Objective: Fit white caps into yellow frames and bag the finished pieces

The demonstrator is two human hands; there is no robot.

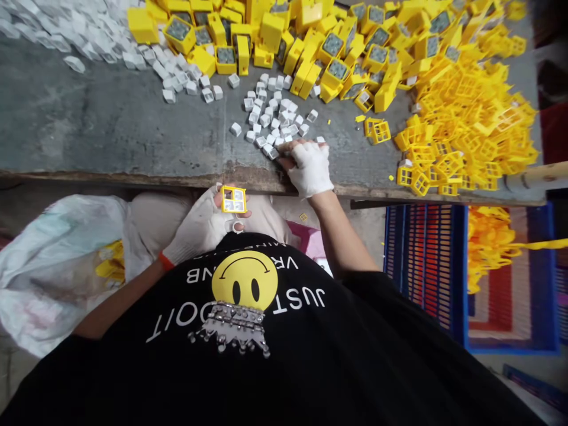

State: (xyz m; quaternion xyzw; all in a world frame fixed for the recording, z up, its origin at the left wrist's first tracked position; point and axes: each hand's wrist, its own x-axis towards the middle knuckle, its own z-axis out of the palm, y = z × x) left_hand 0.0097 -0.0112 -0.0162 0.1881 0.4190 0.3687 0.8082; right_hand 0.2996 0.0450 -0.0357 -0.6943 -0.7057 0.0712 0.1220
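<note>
In front of my body, my left hand (202,222), in a white fingerless glove, grips a small yellow window-shaped plastic frame (234,199). White pieces sit in three of its openings; the upper left opening looks dark. A small white ring-like loop shows by the lower fingers. At the table edge, my right hand (309,167), also gloved, has its fingers bent down at the near side of a cluster of small white plastic caps (276,121). Its fingertips are beside a cap (270,152). What lies between thumb and fingers is hidden.
Yellow boxes with grey inserts (332,44) are heaped at the back of the grey table (110,136). More white caps (102,41) lie left, loose yellow frames (470,118) right. A blue crate (426,260) stands below right, a white sack (66,236) below left.
</note>
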